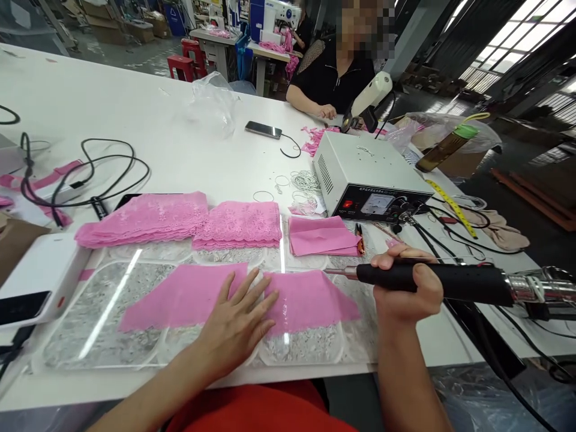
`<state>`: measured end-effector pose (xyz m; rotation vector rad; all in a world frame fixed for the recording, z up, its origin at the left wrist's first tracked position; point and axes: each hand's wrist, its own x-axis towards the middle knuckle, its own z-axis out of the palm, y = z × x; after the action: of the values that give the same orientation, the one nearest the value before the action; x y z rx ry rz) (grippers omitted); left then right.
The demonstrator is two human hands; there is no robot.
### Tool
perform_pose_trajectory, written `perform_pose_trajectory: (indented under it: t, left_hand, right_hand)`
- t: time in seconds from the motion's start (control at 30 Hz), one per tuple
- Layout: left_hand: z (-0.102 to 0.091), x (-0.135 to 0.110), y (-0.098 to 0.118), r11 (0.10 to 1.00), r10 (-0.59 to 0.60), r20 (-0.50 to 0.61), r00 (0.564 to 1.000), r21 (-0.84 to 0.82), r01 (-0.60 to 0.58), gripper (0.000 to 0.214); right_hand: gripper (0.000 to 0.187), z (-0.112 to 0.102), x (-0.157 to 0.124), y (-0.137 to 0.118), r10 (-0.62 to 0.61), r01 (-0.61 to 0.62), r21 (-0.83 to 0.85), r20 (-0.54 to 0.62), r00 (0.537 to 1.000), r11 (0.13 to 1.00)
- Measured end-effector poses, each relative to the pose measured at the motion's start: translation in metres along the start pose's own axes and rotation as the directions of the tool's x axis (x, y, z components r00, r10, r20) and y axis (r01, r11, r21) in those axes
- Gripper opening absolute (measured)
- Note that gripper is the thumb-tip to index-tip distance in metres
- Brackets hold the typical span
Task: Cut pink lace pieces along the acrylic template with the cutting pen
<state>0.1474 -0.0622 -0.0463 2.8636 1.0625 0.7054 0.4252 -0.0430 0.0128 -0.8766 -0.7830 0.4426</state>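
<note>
My left hand lies flat with fingers spread, over the gap between two pink fabric pieces. One piece reaches out to the left; the other piece tapers to the right. Both rest on a clear, patterned mat. In my right hand is a black-handled ultrasonic welding tool, its thin metal tip pointing left, close to the right piece's upper edge. Whether the tip touches the fabric I cannot tell. Behind lie stacks of pink lace and a small pile of plain pink pieces.
A grey control box with a meter stands at the back right, cables trailing from it. Small snips lie beside the plain pile. A white box and looped black cable are left. A person sits opposite.
</note>
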Motion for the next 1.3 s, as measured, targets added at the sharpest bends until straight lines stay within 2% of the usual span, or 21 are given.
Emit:
perform_pose_trajectory:
  t: [0.37, 0.93, 1.1, 1.3]
  left_hand:
    - [0.002, -0.001, -0.001, 0.998, 0.025, 0.016, 1.000, 0.061, -0.026, 0.035]
    - [0.001, 0.000, 0.001, 1.000, -0.023, 0.004, 1.000, 0.005, 0.023, 0.034]
    - [0.001, 0.000, 0.002, 0.999, -0.032, 0.006, 0.999, 0.013, 0.032, 0.033]
    - [0.000, 0.000, 0.003, 0.999, -0.033, 0.012, 0.999, 0.022, 0.033, 0.034]
  right_hand:
    - [0.013, 0.001, -0.003, 0.004, 0.004, -0.004, 0.019, 0.038, 0.999, 1.000]
    - [0.012, 0.001, -0.004, 0.004, -0.050, 0.052, -0.041, 0.048, 0.998, 0.998]
    - [0.013, 0.010, -0.013, 0.003, 0.005, -0.006, 0.006, 0.085, 0.996, 1.000]
    - [0.014, 0.015, -0.016, 0.005, 0.031, -0.030, -0.012, 0.123, 0.992, 0.999]
